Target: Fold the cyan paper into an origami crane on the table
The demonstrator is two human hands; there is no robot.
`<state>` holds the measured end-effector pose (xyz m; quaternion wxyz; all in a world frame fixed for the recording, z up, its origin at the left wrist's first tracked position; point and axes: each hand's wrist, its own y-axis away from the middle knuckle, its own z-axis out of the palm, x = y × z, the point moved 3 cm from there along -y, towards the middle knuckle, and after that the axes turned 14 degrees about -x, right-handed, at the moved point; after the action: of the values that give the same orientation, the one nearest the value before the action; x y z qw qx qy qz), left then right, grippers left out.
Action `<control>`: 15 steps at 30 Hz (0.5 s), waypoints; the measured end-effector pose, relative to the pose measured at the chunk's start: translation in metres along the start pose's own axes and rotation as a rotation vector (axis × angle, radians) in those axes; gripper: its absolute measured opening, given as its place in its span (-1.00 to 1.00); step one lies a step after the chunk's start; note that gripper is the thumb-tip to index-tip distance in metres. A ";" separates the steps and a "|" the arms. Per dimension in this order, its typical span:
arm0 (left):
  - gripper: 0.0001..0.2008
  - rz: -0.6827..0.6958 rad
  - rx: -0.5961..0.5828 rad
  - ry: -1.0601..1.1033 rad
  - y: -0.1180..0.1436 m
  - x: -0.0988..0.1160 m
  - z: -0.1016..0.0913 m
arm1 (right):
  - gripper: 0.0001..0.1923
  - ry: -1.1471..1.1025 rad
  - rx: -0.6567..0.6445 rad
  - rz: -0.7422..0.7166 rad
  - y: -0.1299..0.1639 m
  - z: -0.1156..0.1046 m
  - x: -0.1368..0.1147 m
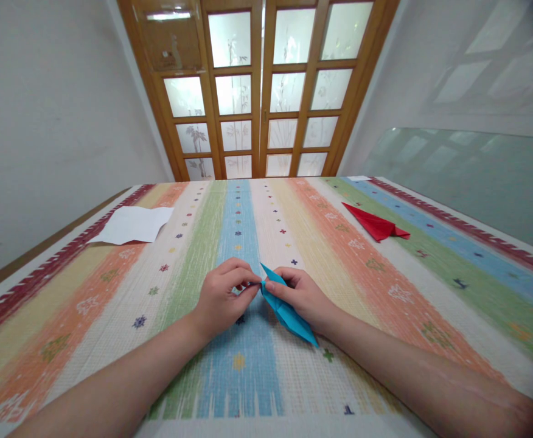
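The left hand (225, 292) is nearly closed, its thumb and forefinger pinched together on the edge of the blue folded paper (291, 317), close to that paper's far tip, while its other fingers curl in toward the palm. The right hand (300, 295) is half closed around the same paper, thumb lying on the upper face and the fingers bent behind it, so both hands grasp one thing between them. The blue paper slants from just beyond the left fingertips down to a pointed end below the right hand. Of blue folded papers there is one; of red folded paper (373, 223), also one, lying well beyond the right hand and to its right, its long point aimed away to the left. One white sheet (132, 225) lies well beyond the left hand and to its left, slightly creased. Two hands in all are in view, above one striped cloth (236, 389), with a wooden door (257, 79) far beyond them
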<state>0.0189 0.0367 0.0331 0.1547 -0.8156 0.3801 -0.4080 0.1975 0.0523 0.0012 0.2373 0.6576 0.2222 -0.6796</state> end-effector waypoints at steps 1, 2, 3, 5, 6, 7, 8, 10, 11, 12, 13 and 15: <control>-0.91 0.007 0.001 -0.011 0.000 0.001 0.000 | -0.61 -0.001 -0.003 0.000 0.000 0.000 0.000; -0.91 0.015 -0.001 -0.020 0.000 0.001 0.000 | -0.61 0.000 -0.004 0.001 0.000 0.000 -0.001; -0.92 0.021 -0.007 -0.028 0.000 0.002 0.001 | -0.61 0.003 -0.004 0.003 0.000 0.000 -0.001; -0.92 0.031 -0.019 -0.041 0.000 0.002 0.002 | -0.61 0.006 0.002 0.007 0.000 0.000 -0.001; -0.92 0.033 -0.022 -0.043 0.000 0.002 0.002 | -0.62 0.007 0.004 0.009 0.000 0.000 -0.001; -0.92 0.035 -0.022 -0.044 0.000 0.002 0.002 | -0.63 0.008 0.007 0.011 0.000 0.000 -0.001; -0.92 0.035 -0.021 -0.043 0.000 0.001 0.002 | -0.64 0.009 0.010 0.011 0.000 0.000 -0.001; -0.93 0.033 -0.021 -0.043 0.000 0.001 0.002 | -0.65 0.017 0.016 0.008 0.000 -0.001 0.000; -0.93 0.034 -0.022 -0.045 0.000 0.001 0.002 | -0.65 0.024 0.019 0.008 0.001 -0.001 0.000; -0.92 0.035 -0.025 -0.049 0.000 0.001 0.002 | -0.64 0.031 0.022 0.009 0.001 -0.001 0.000; -0.92 0.036 -0.026 -0.054 0.000 0.002 0.002 | -0.64 0.036 0.025 0.009 0.001 -0.001 0.000; -0.92 0.039 -0.029 -0.062 0.000 0.003 0.002 | -0.64 0.040 0.029 0.008 0.001 -0.002 0.001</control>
<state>0.0219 0.0347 0.0334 0.1625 -0.8223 0.3970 -0.3740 0.1992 0.0529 0.0001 0.2260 0.6755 0.2141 -0.6685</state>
